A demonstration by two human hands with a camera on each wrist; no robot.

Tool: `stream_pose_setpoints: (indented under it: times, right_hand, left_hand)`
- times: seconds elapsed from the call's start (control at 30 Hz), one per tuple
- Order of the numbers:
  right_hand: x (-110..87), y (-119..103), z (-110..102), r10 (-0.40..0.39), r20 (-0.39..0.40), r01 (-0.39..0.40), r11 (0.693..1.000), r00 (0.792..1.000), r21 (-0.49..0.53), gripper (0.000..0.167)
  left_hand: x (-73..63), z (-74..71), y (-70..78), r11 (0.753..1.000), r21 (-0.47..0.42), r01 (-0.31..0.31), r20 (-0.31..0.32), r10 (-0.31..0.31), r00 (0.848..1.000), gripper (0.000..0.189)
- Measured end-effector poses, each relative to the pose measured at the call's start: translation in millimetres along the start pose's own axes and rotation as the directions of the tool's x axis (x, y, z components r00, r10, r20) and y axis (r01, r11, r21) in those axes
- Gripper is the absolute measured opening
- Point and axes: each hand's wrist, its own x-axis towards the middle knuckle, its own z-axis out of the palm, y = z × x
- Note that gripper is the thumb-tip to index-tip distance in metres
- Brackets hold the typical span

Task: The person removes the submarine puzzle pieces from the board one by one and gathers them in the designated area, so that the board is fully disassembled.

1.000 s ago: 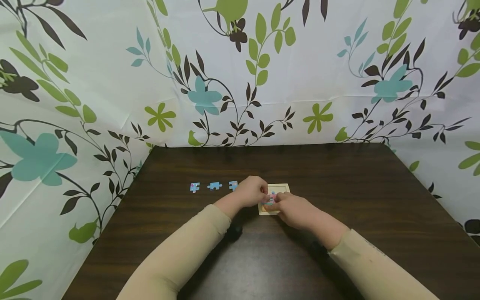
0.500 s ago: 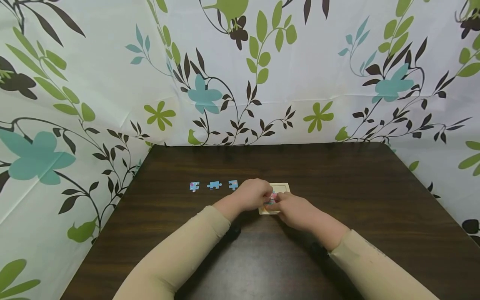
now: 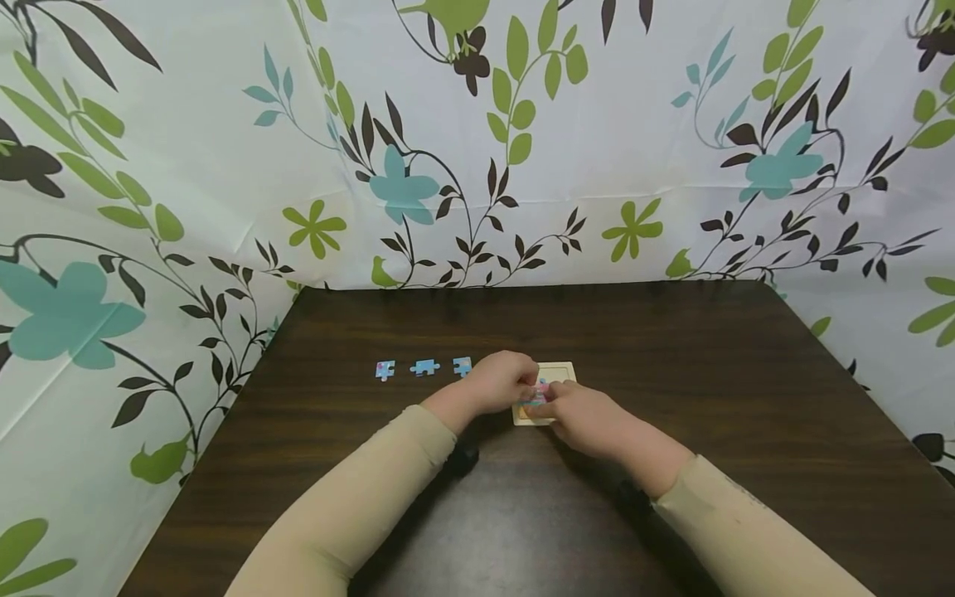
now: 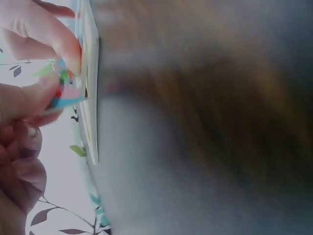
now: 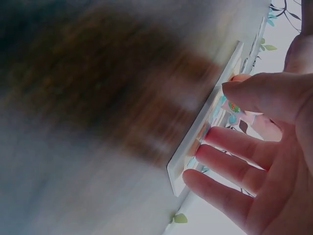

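Note:
In the head view, my left hand (image 3: 501, 382) is over the left side of a small wooden puzzle tray (image 3: 558, 371). Its thumb and fingertip pinch a colourful jigsaw piece (image 4: 64, 95), tilted against the tray edge in the left wrist view. My right hand (image 3: 593, 417) comes in from the other side. Its extended fingers (image 5: 239, 144) rest on the tray and the pieces inside, with the thumb close to the held piece. Pink and blue printed pieces (image 3: 539, 395) show between the hands; the hands hide much of the tray.
Three blue jigsaw pieces lie in a row left of the tray: a left one (image 3: 385, 370), a middle one (image 3: 425, 367) and a right one (image 3: 462, 366) beside my left hand. The dark wooden table (image 3: 671, 348) meets a floral-patterned cloth (image 3: 477, 166) behind.
My left hand dips slightly over the tray and then lifts back a little, still with the piece. The right hand stays at the tray. The head view shifts slightly.

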Motion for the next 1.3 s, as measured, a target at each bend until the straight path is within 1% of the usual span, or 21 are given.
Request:
stream_pose_setpoints:
  times: [0.07,0.1,0.13,0.17,0.23,0.3,0.37,0.43,0.5,0.63,0.77,0.9,1.03,1.1,1.13,1.17,1.23,1.3]
  right_hand:
    - [-0.5,0.6,0.0,0.006,0.001,-0.006,1.0,1.0,0.001,0.035]
    - [-0.7,1.1,0.2,0.011,0.002,-0.011,1.0,1.0,-0.001,0.035]
    - [-0.8,1.4,0.3,0.015,0.002,-0.015,1.0,1.0,-0.001,0.034]
    - [-1.0,1.5,0.4,0.02,0.003,-0.02,1.0,1.0,-0.002,0.032]
    - [-1.3,1.2,0.7,0.029,-0.001,-0.029,1.0,1.0,-0.005,0.029]
    - [-1.7,1.0,1.2,0.037,-0.013,-0.037,0.999,0.999,-0.004,0.026]
    - [-1.9,0.5,1.7,0.029,-0.029,-0.029,1.0,0.999,0.0,0.027]
    - [-2.2,0.0,2.4,0.017,-0.04,-0.017,1.0,0.999,0.002,0.03]
    - [-2.2,-0.3,2.8,0.003,-0.044,-0.003,1.0,0.999,0.0,0.034]
    - [-2.0,-0.7,3.6,-0.009,-0.044,0.008,1.0,0.999,-0.013,0.035]
    - [-1.8,-0.4,3.6,-0.015,-0.044,0.014,1.0,0.999,-0.018,0.035]
    - [-0.8,0.1,3.7,-0.015,-0.032,0.015,1.0,0.999,-0.02,0.033]
    - [0.3,0.1,3.2,-0.006,-0.01,0.005,1.0,1.0,-0.019,0.033]
    - [0.5,-0.1,2.6,-0.003,-0.004,0.003,1.0,1.0,-0.018,0.033]
    - [0.5,0.0,2.5,-0.003,-0.003,0.003,1.0,1.0,-0.018,0.033]
    - [0.4,0.0,2.4,-0.002,-0.003,0.002,1.0,1.0,-0.018,0.033]
    - [0.2,-0.1,2.0,-0.001,-0.002,0.001,1.0,1.0,-0.018,0.033]
    - [-0.5,0.0,2.0,0.004,0.001,-0.004,1.0,1.0,-0.022,0.035]
  left_hand:
    - [-0.7,-1.4,2.1,0.995,0.079,-0.066,-0.012,0.067,0.998,0.031]
    - [-1.0,-2.2,3.2,0.991,0.11,-0.075,-0.016,0.078,0.997,0.031]
    - [-1.2,-3.2,4.5,0.989,0.13,-0.069,-0.011,0.071,0.997,0.031]
    - [-1.2,-3.9,5.6,0.989,0.136,-0.054,0.003,0.054,0.999,0.031]
    - [-0.5,-4.9,6.9,0.991,0.137,-0.007,0.038,0.001,0.999,0.028]
    - [1.1,-6.3,7.7,0.988,0.148,0.043,0.071,-0.054,0.996,0.025]
    - [2.7,-7.3,7.5,0.984,0.163,0.065,0.107,-0.083,0.991,0.024]
    - [3.0,-8.0,6.8,0.982,0.174,0.076,0.128,-0.1,0.987,0.024]
    - [2.6,-7.7,5.6,0.982,0.165,0.089,0.134,-0.112,0.985,0.027]
    - [1.4,-5.2,4.4,0.986,0.093,0.138,0.122,-0.149,0.981,0.03]
    - [3.4,-3.1,5.9,0.979,0.064,0.193,0.105,-0.199,0.974,0.03]
    - [7.3,-2.1,8.1,0.965,0.096,0.245,0.103,-0.255,0.961,0.029]
    - [11.3,-1.6,9.3,0.947,0.095,0.307,0.124,-0.317,0.94,0.03]
    - [13.2,-1.9,9.0,0.942,0.087,0.325,0.144,-0.335,0.931,0.032]
    - [14.0,-2.4,8.6,0.942,0.08,0.327,0.154,-0.335,0.929,0.033]
    - [14.5,-3.1,7.8,0.945,0.074,0.319,0.163,-0.327,0.931,0.033]
    - [14.5,-5.1,5.5,0.96,0.043,0.278,0.185,-0.281,0.942,0.033]
    - [13.6,-6.8,1.6,0.975,0.007,0.224,0.192,-0.221,0.956,0.031]
